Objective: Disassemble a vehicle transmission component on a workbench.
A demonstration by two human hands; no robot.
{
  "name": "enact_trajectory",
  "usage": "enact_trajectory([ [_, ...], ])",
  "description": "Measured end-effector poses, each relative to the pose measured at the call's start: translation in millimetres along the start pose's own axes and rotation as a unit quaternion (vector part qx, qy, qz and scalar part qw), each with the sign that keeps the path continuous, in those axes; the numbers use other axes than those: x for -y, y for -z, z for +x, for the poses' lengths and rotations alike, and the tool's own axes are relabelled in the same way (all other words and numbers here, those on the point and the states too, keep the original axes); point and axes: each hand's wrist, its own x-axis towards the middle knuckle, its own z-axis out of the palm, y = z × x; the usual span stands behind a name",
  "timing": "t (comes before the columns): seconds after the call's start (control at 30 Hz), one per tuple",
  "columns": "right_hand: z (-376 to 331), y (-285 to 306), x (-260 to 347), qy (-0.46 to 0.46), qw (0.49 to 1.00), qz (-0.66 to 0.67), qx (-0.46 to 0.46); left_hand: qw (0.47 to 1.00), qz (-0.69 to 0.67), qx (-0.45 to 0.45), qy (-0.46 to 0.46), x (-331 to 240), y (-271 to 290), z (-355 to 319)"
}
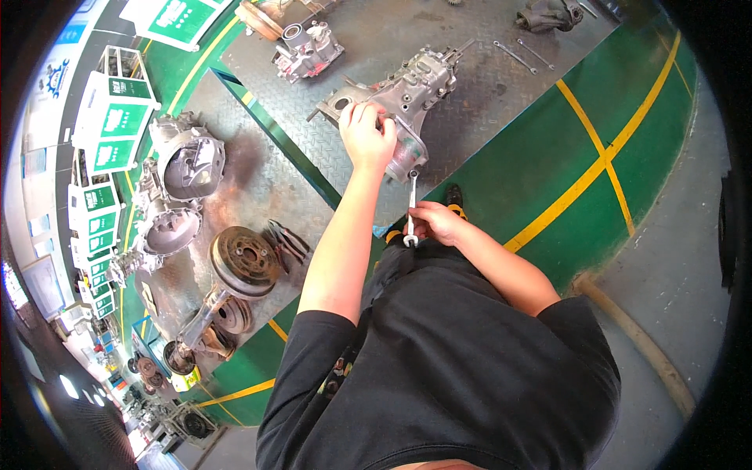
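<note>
A bare-metal gearbox (pixel 419 90) lies on the steel-plated bench in front of me, its round end toward my body. My left hand (pixel 366 137) rests on the near side of its casing, fingers bent over the metal; part of the grip is hidden. Low by the bench edge, my right hand (pixel 439 222) is closed round a combination wrench (pixel 412 200). The wrench's ring end is up at the rim of the gearbox's round end, where I cannot tell if it sits on a bolt. Its open-jaw end points back toward me.
Two loose wrenches (pixel 515 57) lie farther right on the bench top (pixel 486 102). Behind the gearbox stands another cast-metal part (pixel 307 51). On the left bench are bell-shaped housings (pixel 190 166) and a rusty brake drum (pixel 245 262). Yellow lines (pixel 560 204) cross the green floor.
</note>
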Motion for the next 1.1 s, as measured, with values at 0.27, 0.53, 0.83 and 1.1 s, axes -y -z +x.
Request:
enact_trajectory([
  [0.27, 25.5, 1.3, -11.7, -0.066, 0.995, 0.046, 0.051, 1.000, 0.010, 0.027, 0.009, -1.9, -0.2, -0.7],
  [0.53, -6.7, 54.3, 14.8, -0.045, 0.981, -0.182, -0.044, 1.000, 0.001, 0.005, 0.015, -2.3, 0.5, -1.1],
  [0.83, 12.7, 96.5, 140.9, 0.268, 0.595, -0.750, -0.111, 0.999, 0.012, 0.027, 0.023, -0.5, -2.0, -1.8],
  [1.1, 16.8, 101.4, 145.3, 0.390, 0.545, -0.739, -0.068, 1.000, 0.019, 0.012, 0.021, -4.0, 0.0, 0.7],
])
